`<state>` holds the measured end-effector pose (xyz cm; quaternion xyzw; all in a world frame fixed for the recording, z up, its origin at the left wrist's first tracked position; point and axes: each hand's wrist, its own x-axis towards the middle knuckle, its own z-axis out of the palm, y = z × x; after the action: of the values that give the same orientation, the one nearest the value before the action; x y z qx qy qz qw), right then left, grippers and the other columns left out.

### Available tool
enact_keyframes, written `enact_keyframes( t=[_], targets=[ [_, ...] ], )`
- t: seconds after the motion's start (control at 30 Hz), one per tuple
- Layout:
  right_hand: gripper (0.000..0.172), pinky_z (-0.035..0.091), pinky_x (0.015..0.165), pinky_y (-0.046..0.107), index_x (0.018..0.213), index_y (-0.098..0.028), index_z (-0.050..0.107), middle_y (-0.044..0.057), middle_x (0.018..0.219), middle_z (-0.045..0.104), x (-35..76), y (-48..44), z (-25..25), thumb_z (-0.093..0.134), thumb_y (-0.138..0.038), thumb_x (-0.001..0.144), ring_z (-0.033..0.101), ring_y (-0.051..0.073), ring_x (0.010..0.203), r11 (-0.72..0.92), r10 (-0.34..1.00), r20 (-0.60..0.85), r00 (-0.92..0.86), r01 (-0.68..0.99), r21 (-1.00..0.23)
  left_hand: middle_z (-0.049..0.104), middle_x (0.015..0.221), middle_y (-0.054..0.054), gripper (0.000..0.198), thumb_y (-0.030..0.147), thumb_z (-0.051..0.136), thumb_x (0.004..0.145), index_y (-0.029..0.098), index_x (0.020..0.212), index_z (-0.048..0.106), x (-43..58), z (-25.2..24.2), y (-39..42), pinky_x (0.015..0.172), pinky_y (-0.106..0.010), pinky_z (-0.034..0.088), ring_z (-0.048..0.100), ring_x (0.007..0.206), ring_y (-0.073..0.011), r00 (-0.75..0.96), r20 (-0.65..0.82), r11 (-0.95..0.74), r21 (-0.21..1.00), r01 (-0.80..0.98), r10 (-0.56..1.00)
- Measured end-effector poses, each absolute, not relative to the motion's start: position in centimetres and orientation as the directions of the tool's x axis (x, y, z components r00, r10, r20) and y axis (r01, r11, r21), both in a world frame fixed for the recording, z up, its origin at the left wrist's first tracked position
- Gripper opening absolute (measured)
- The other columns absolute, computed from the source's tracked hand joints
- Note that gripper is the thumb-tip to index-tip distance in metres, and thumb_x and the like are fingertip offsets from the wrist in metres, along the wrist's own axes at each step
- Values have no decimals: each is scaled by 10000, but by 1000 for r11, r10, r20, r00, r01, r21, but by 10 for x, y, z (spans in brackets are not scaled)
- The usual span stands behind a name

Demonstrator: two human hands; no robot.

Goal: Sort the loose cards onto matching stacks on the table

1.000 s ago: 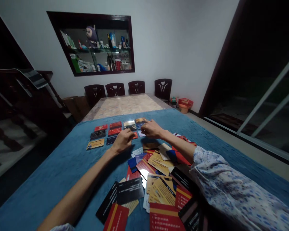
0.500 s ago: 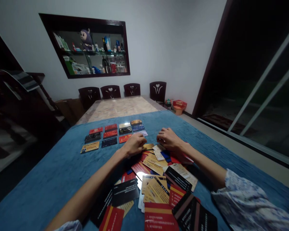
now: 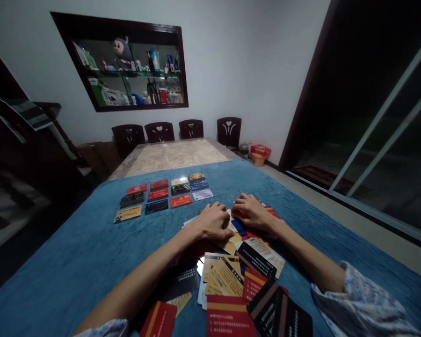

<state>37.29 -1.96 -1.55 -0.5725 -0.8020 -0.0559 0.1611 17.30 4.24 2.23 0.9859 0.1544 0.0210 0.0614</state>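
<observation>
My left hand (image 3: 214, 223) lies palm down over the far part of a loose pile of cards, fingers bent and thumb held apart, touching the cards. Close beside it, my right hand (image 3: 251, 211) rests on the same pile with its fingertips curved down. Neither hand shows a card gripped in it. A pale card lies partly hidden between the hands, above a blue card (image 3: 239, 227). Nearer me, the pile has a gold card (image 3: 225, 276), a black card (image 3: 257, 258) and a red card (image 3: 229, 314), overlapping at various angles.
Beyond my left hand, cards stand in neat rows, including a gold card (image 3: 128, 214), a dark card (image 3: 156, 206) and a white card (image 3: 202, 194). A blue cloth (image 3: 73, 248) covers the near part of the table. Chairs (image 3: 228, 133) line the far end.
My left hand has moved right and slightly nearer me, onto the pile, uncovering the red and white cards of the front row. My right hand has shifted slightly; both hands are closer together.
</observation>
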Motion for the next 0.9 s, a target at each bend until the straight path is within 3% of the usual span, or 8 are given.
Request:
enact_keyframes(
  t=[0.57,0.9],
  targets=[
    [205,355,811,351,910,-201,729,76,892,687,371,-21,-25,548,-286,953,525,210,889,395,864,391,-318,909,-134,605,971,-89,263,420,623,793,169,869,651,163,36,56,864,-406,414,527,975,-270,925,-117,-925,78,371,361],
    [364,396,867,402,1040,-205,725,107,1024,673,357,-29,-14,591,-518,913,524,245,979,432,868,359,-342,877,-209,653,946,-65,226,380,669,747,170,831,661,149,47,74,779,-313,439,581,871,-213,898,-193,-909,60,412,395]
  ],
)
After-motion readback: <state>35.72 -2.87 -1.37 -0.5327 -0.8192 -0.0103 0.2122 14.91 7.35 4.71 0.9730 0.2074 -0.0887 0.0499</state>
